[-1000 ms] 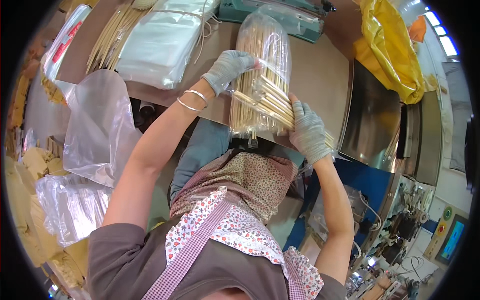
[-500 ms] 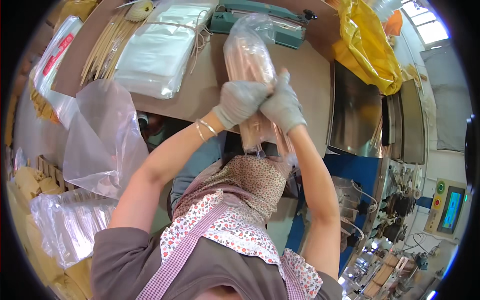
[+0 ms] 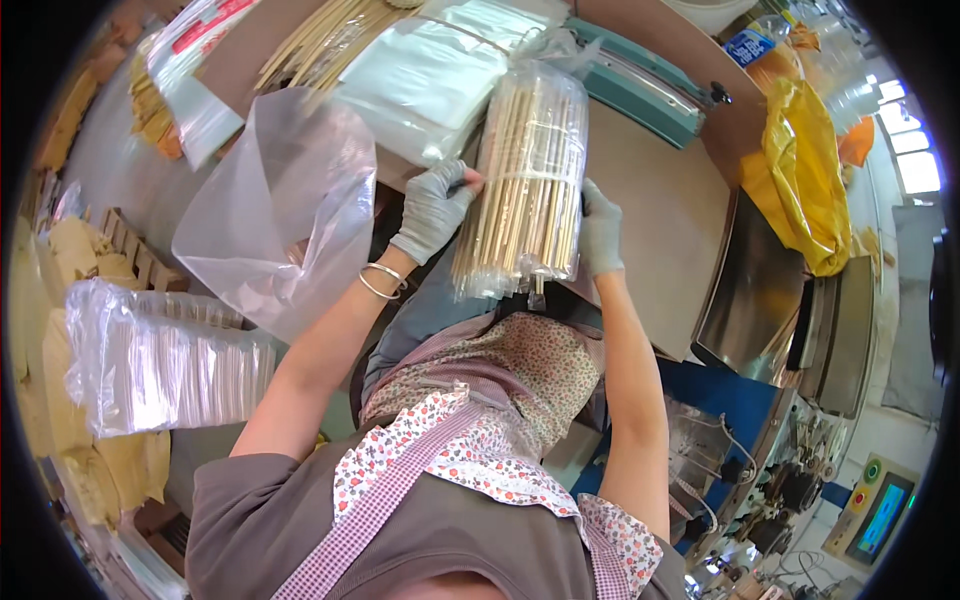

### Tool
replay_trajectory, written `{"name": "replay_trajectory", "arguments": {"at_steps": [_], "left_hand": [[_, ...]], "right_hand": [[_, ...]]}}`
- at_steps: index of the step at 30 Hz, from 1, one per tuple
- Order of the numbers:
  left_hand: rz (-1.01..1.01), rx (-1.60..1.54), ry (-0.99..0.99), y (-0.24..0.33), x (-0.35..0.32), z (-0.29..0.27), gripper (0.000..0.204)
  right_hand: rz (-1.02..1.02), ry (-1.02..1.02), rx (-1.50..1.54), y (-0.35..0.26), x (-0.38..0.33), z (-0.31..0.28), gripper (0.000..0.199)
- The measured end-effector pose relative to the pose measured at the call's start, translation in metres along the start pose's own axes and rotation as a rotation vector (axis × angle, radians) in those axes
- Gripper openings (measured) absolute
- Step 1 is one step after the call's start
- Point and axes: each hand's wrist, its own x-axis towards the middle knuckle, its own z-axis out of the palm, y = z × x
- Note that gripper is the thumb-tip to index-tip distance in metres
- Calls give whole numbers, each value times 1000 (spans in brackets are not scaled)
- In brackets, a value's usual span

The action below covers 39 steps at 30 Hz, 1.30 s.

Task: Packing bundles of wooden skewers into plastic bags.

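Note:
A clear plastic bag packed with thin wooden sticks like chopsticks (image 3: 530, 190) lies between my hands, over the table's near edge. Its top end is gathered, and a pale band crosses its upper middle. My left hand (image 3: 438, 210), in a grey glove with bare fingertips, is closed on the bag's left side, thumb against the plastic. Along the right side my right hand (image 3: 600, 228), gloved the same way, presses the bag; its fingers are partly hidden behind it. At the near end, the wrapping of the sticks hangs past the table edge.
A green bag sealer (image 3: 650, 85) stands behind the bag. Stacked clear bags (image 3: 430, 75) and loose sticks (image 3: 325, 45) lie at the far left. A large open plastic bag (image 3: 290, 200) hangs by my left arm, above a filled pack (image 3: 165, 360). Yellow plastic (image 3: 800, 180) drapes at right.
My hands, close together across the bag's middle before, are now apart on its two sides. The bag appears turned, its sticks and band plainly visible. The whole view has shifted.

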Motion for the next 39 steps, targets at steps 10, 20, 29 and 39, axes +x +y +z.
{"name": "replay_trajectory", "arguments": {"at_steps": [10,20,29,39], "left_hand": [[-313,-339,-1139,44,-162,-115,1],[297,-206,-173,221,38,-62,9],[399,95,-366,252,116,-45,20],[467,133,-122,233,170,-42,10]], "right_hand": [[-145,-548,-205,-34,-260,-34,45],[-294,272,-314,-168,-87,-146,13],[-949,113,-657,-200,47,-177,33],[-534,-203,-499,-169,52,-236,19]]}}
